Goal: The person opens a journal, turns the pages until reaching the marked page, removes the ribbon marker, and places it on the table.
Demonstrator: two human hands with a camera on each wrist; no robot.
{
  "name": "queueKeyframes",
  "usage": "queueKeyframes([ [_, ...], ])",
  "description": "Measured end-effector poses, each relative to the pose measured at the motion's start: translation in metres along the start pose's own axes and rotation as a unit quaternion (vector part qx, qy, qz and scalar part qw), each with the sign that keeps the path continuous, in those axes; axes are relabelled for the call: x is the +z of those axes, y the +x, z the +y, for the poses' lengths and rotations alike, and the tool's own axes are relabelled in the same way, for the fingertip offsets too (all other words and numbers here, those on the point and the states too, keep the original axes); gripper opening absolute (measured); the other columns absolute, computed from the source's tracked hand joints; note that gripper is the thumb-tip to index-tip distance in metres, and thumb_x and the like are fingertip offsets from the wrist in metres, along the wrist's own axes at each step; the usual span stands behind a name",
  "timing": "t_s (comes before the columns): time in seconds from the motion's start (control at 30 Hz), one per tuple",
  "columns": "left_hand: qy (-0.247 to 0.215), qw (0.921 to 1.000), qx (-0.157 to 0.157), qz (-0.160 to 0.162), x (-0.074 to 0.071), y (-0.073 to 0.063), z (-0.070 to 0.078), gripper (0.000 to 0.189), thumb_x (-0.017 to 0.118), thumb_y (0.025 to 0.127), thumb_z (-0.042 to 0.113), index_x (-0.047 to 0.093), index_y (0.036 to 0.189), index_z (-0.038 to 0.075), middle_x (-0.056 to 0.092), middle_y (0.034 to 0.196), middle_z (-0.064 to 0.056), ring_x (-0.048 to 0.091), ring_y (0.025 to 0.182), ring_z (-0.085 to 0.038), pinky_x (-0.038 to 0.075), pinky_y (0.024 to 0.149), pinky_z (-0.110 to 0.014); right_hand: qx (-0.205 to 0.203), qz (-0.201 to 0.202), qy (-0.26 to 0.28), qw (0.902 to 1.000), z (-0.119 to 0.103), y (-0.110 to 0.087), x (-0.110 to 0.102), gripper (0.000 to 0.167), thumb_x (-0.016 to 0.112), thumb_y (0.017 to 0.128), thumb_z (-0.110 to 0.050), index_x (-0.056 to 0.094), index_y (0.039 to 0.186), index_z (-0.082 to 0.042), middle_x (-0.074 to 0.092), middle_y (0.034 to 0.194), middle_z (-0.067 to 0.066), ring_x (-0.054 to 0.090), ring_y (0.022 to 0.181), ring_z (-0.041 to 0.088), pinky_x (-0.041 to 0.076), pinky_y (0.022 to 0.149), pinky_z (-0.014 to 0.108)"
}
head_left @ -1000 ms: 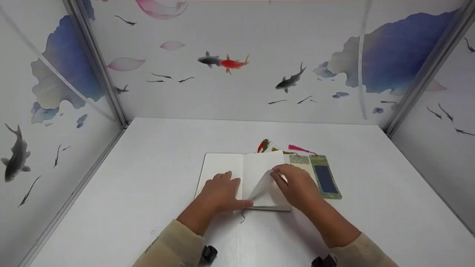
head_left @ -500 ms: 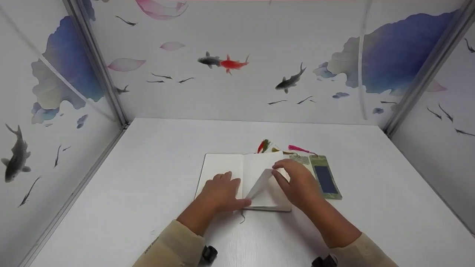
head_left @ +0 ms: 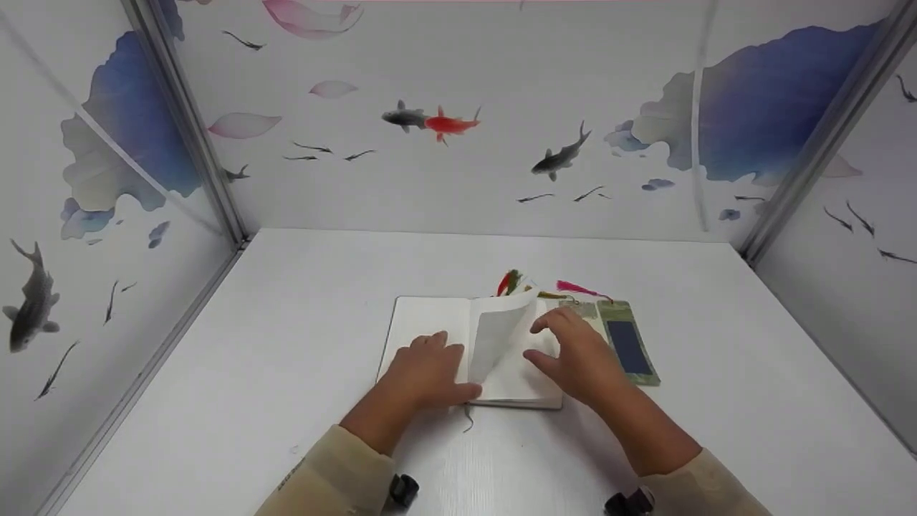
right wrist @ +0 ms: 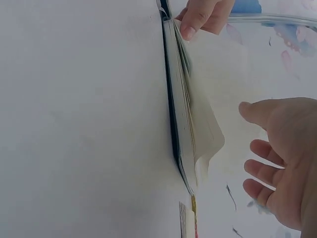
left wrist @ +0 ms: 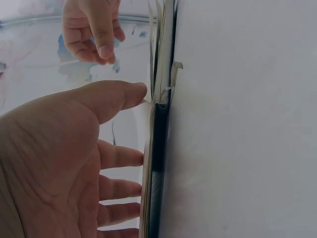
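A notebook (head_left: 423, 314) with blank white pages lies spread on the table. My left hand (head_left: 421, 376) rests flat on its left page, and the thumb reaches over the fold near the bottom. One loose leaf (head_left: 496, 331) stands partly raised off the right side and curves up in the air. Beside that leaf hovers my right hand (head_left: 584, 358), thumb and fingers parted with nothing between them. In the right wrist view the raised leaf (right wrist: 210, 136) bends out from the page block, apart from the right hand (right wrist: 287, 153). Fingertips of the left hand (left wrist: 64, 148) touch the page in the left wrist view.
A thin ribbon (head_left: 468, 420) trails from the notebook's lower edge. Right of the notebook lies a green bookmark (head_left: 630, 347) with a dark blue panel, next to a paler one (head_left: 579, 308). A pink tassel (head_left: 579, 287) and a red-and-green tassel (head_left: 509, 282) lie behind.
My right thumb and fingers have parted and let go of the leaf, which now stands farther up and leans left. The left thumb has slid slightly left; that hand otherwise stays put.
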State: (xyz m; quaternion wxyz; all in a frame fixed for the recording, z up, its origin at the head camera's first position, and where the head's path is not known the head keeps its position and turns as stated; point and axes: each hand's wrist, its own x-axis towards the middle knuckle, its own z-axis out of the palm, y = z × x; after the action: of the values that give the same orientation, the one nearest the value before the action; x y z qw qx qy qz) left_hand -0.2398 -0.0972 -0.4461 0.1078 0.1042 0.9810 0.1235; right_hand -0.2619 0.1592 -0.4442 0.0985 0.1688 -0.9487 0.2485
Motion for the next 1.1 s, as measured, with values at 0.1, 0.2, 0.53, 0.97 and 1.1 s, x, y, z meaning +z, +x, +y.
queueKeyframes([
  [0.1,-0.008,0.9999,0.001,0.008,0.0,0.0004,-0.0015,0.085,0.068,0.094,0.065,0.049,0.16,0.016,0.045,0.168,-0.013,0.044,0.153,-0.038,0.04,0.123,-0.062,0.017,-0.043,-0.005,0.9989,0.0036,0.0012,0.0017,0.05,0.089,0.089,-0.033,0.066,0.133,-0.023,0.063,0.149,0.001,0.063,0.139,0.029,0.057,0.11,0.051],
  [0.2,-0.018,0.9994,0.0,0.029,0.0004,0.0018,-0.0023,0.091,0.068,0.093,0.068,0.045,0.163,0.014,0.051,0.163,-0.012,0.05,0.149,-0.037,0.044,0.12,-0.061,0.026,-0.076,-0.017,0.9966,0.0052,0.0024,0.0028,0.062,0.091,0.086,-0.036,0.063,0.141,-0.026,0.056,0.16,0.002,0.056,0.148,0.033,0.052,0.116,0.055],
  [0.53,-0.063,0.9929,-0.019,0.099,0.0014,0.0054,-0.0023,0.111,0.078,0.087,0.068,0.03,0.168,0.01,0.059,0.15,-0.014,0.06,0.135,-0.034,0.052,0.113,-0.054,0.038,-0.161,-0.048,0.9851,0.0078,-0.0001,0.0033,0.083,0.093,0.083,-0.037,0.055,0.156,-0.03,0.039,0.174,0.002,0.032,0.164,0.035,0.036,0.125,0.066],
  [0.97,-0.015,0.9737,-0.05,0.222,-0.0001,0.0089,-0.0054,0.143,0.089,0.076,0.068,-0.009,0.173,0.027,0.004,0.182,-0.011,0.022,0.166,-0.039,0.038,0.126,-0.06,0.036,-0.188,-0.061,0.9797,0.008,0.0008,0.0039,0.082,0.09,0.087,-0.037,0.052,0.159,-0.028,0.037,0.175,0.005,0.029,0.165,0.036,0.03,0.127,0.07],
  [1.1,-0.004,0.9706,-0.051,0.235,-0.0009,0.0075,-0.0054,0.147,0.091,0.074,0.067,-0.012,0.172,0.03,-0.008,0.182,-0.009,0.012,0.168,-0.039,0.03,0.129,-0.062,0.047,-0.19,-0.062,0.9786,0.0069,0.0018,0.0053,0.082,0.09,0.086,-0.039,0.053,0.158,-0.03,0.037,0.176,0.003,0.029,0.165,0.035,0.031,0.126,0.071],
])
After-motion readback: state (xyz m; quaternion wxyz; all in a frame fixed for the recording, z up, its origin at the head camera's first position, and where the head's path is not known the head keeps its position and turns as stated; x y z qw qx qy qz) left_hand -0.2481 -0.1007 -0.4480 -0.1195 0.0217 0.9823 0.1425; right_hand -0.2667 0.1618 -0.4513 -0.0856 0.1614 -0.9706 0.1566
